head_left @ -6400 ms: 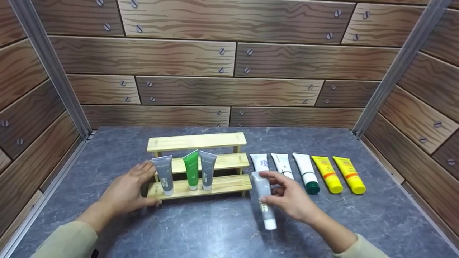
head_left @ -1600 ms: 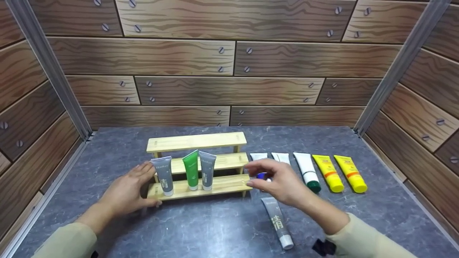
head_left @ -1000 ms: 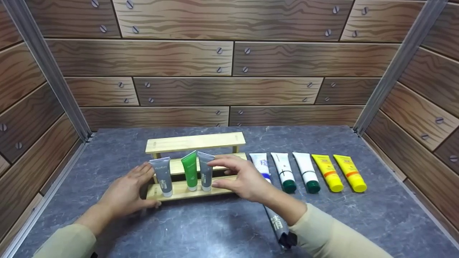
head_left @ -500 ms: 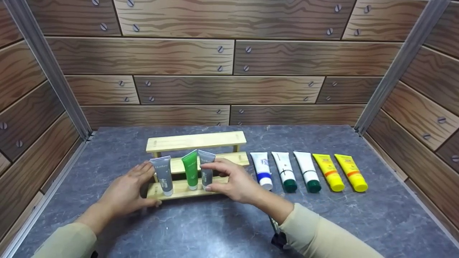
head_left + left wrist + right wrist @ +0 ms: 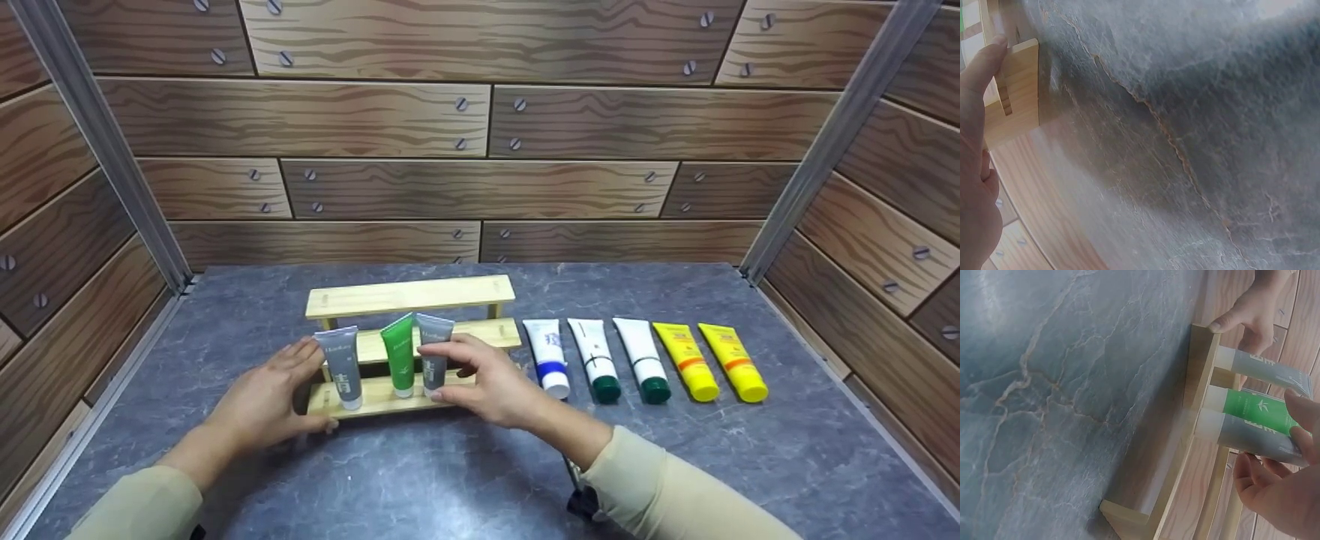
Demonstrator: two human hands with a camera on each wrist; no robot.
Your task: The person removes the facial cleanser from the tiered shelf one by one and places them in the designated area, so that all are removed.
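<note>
Tabletop (image 5: 420, 472): 5 aligned tubes (image 5: 642, 360); left grip (image 5: 262, 394) clasps rack (image 5: 411, 296), right grip (image 5: 491, 382) pinches grey tube (image 5: 434, 371) beside green tube (image 5: 400, 356).

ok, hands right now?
Left hand: closed, holding the wooden rack by its left end.
Right hand: closed, pinching the grey tube just right of the green tube.

Rack (image 5: 411, 297), pale yellow; grey tube (image 5: 341, 367) toward its eight o'clock; green tube (image 5: 400, 358) and second grey tube (image 5: 433, 369) near six; all white-capped; at three, blue-banded white tube (image 5: 548, 354), dark-green-capped white tubes (image 5: 594, 352), orange-striped yellow tubes (image 5: 687, 361); table (image 5: 420, 480) slate-grey, pale-veined; wall (image 5: 480, 150) at twelve, brown wood-grain.
</note>
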